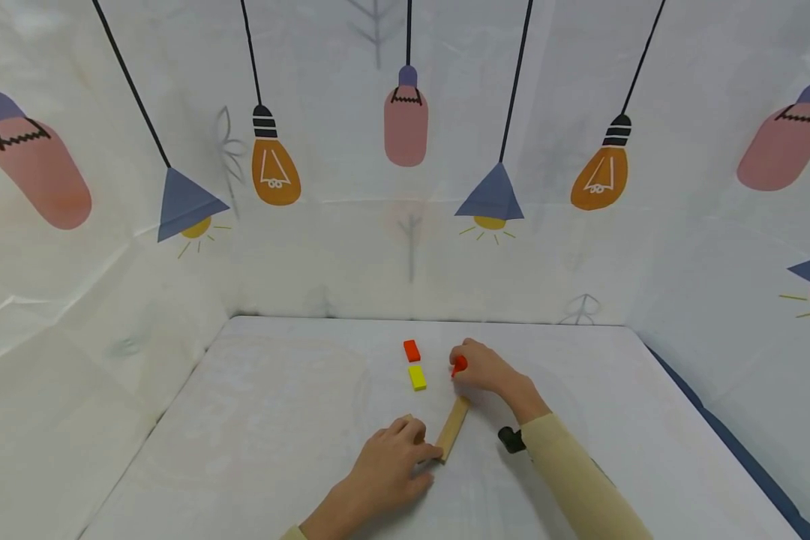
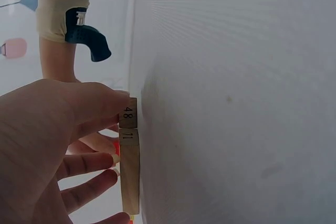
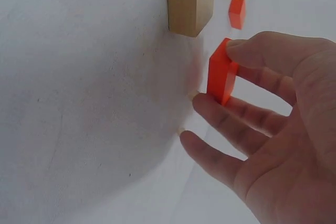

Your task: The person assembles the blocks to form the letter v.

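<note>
My left hand [image 1: 391, 465] is at two long wooden blocks whose near ends meet side by side. Its thumb touches the wooden block numbered 48 [image 2: 128, 113]; its other fingertips lie along the wooden block numbered 71 [image 2: 130, 174]. In the head view the hand covers most of block 71, while block 48 [image 1: 454, 429] slants away to the far right. Just beyond that far end, my right hand [image 1: 489, 371] pinches a red block [image 3: 220, 74] between thumb and fingers, the block tilted on edge in the right wrist view.
A yellow block [image 1: 417, 377] and another red block [image 1: 412, 350] lie in line on the white table [image 1: 277, 390], left of the right hand. A dark wrist-worn device [image 1: 511, 440] sticks out at the right sleeve. Sheeting [image 1: 351, 262] with printed lamps surrounds the table.
</note>
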A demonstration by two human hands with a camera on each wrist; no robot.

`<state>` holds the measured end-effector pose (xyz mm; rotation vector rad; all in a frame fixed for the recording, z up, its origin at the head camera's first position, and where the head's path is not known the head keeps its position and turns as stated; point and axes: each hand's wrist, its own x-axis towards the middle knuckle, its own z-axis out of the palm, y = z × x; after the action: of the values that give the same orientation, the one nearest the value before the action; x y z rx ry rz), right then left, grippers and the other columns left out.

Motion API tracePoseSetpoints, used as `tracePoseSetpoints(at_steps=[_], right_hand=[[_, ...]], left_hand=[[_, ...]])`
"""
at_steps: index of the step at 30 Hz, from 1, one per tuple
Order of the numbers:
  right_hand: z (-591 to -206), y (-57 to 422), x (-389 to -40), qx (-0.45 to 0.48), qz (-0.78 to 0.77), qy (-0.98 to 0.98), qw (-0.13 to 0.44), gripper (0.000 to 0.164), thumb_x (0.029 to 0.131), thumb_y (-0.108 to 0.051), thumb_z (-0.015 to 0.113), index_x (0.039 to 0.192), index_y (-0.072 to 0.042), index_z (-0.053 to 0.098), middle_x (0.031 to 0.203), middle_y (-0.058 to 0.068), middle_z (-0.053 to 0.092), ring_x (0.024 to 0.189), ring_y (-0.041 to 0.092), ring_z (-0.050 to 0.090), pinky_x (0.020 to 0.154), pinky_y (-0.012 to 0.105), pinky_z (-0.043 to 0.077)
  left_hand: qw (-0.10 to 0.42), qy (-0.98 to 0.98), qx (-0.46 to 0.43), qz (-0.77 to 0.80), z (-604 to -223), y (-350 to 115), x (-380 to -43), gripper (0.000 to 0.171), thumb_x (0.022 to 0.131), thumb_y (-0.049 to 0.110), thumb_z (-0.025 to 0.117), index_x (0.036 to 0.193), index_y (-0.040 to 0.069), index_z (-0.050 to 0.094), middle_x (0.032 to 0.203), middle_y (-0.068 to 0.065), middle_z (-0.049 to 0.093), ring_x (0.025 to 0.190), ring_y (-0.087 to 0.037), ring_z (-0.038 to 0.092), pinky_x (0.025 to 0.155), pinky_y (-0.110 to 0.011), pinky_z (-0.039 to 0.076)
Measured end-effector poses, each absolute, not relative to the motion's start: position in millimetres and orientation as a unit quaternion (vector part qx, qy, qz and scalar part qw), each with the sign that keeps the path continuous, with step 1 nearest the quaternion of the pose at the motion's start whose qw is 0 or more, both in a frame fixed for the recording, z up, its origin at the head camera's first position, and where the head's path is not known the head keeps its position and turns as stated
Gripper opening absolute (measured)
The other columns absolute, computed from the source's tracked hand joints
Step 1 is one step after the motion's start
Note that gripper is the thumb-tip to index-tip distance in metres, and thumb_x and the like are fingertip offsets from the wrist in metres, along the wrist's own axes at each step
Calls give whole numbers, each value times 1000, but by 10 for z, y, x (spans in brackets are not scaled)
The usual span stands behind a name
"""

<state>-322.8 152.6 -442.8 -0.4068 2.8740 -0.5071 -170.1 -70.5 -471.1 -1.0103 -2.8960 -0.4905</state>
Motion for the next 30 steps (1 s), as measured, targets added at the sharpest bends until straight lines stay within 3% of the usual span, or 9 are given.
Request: tracePoseSetpoints(at_steps=[25,30], right_hand=[[-4423,1621,-3076,-140,-168,971,92,24,83,-23,72,106,-19,68,100,-1,58,89,18,55,86,40,53],[-4428,1644,-3054,-145,-165,971,89,23,83,-23,73,105,-19,68,97,-2,57,86,17,53,80,37,50]], left_hand=[[20,-935,-320,-153,-4722,-698,-1699,31,86,37,74,116,42,70,101,11,51,96,-7,44,66,-21,40],[18,-934,-320,-155,-4701,-698,-1691,31,86,37,73,116,42,71,101,11,51,96,-7,43,66,-21,40]])
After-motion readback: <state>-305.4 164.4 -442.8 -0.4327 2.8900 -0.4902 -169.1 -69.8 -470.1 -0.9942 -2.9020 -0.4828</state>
